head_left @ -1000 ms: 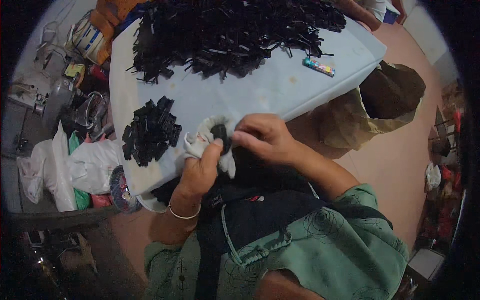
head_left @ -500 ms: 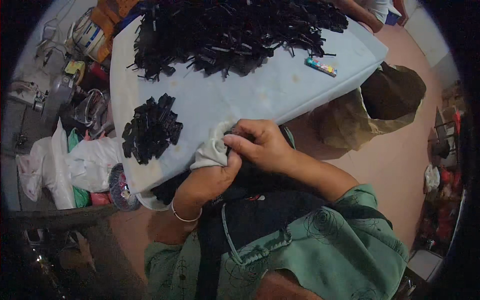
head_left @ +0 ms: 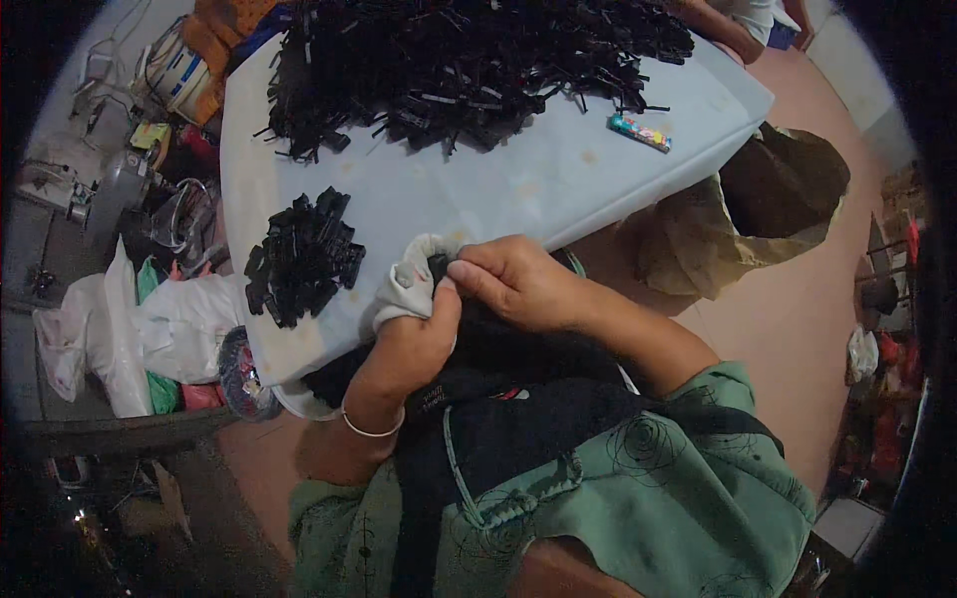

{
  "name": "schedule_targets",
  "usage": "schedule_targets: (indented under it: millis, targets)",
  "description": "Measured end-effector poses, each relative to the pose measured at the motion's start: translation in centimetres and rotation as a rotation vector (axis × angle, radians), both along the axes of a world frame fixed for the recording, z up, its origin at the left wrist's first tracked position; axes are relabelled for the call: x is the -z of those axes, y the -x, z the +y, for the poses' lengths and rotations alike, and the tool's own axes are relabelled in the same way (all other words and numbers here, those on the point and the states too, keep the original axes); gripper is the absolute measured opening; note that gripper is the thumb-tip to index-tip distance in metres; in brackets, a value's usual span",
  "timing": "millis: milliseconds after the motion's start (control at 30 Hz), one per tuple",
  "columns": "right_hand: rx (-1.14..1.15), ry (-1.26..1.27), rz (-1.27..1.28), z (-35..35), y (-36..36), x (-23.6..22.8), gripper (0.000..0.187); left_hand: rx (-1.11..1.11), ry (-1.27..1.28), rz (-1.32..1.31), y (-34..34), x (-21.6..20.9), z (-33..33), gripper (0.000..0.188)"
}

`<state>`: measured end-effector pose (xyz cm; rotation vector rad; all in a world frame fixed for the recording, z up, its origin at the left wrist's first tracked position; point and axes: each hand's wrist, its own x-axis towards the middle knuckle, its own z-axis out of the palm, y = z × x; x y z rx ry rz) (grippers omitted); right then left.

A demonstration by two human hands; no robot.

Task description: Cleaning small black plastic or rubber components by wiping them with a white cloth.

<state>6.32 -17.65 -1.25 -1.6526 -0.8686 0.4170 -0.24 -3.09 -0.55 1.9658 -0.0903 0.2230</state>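
Over the near edge of the table, my two hands meet. My left hand (head_left: 417, 344) has its fingers covered by an off-white cloth (head_left: 401, 295), perhaps a glove, and is closed around a small black piece (head_left: 439, 266). My right hand (head_left: 518, 284) pinches the same piece between thumb and bent forefinger. Its exact kind is hidden by the fingers. Left of my hands lies a small heap of black plastic pieces (head_left: 304, 261). A much larger pile of black pieces (head_left: 429, 75), with thin strips sticking out, covers the far part of the table.
The table's pale cover (head_left: 478, 199) has faint stains. A small colourful tube-shaped thing (head_left: 640, 133) lies at its right. Beyond the right edge stands an open brown sack (head_left: 698, 249). White plastic bags (head_left: 184, 329) crowd the left side. Another person's arm (head_left: 720, 30) shows at the far right.
Both hands have shifted slightly left. My left hand has turned, so the black piece shows more clearly between cloth and fingertips. The heaps look the same.
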Motion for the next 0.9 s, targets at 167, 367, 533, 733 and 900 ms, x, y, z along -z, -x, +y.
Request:
schedule_targets:
  millis: [167,367,533,733,900]
  targets:
    - [0.136,-0.092,-0.091,1.3,0.7,1.0,0.024,-0.086,-0.614,-0.156,0.7,0.8,0.3,0.026]
    - [0.063,-0.003,-0.131,0.5,-1.8,1.5,0.024,-0.096,-0.747,-0.064,-0.7,-3.4,0.9,0.028]
    - [0.924,0.316,-0.62,-3.1,-11.2,0.5,0.022,-0.271,-1.202,-0.29,-2.4,-4.4,6.9,0.025]
    - [0.542,0.508,-0.457,-2.1,-12.6,0.7,0.033,-0.541,-1.405,-0.362,-1.9,-5.1,5.1,0.032]
    - [0.356,0.465,-0.581,-0.8,-7.2,1.0,0.031,-0.209,-0.874,-0.275,-2.2,-4.8,2.4,0.034]
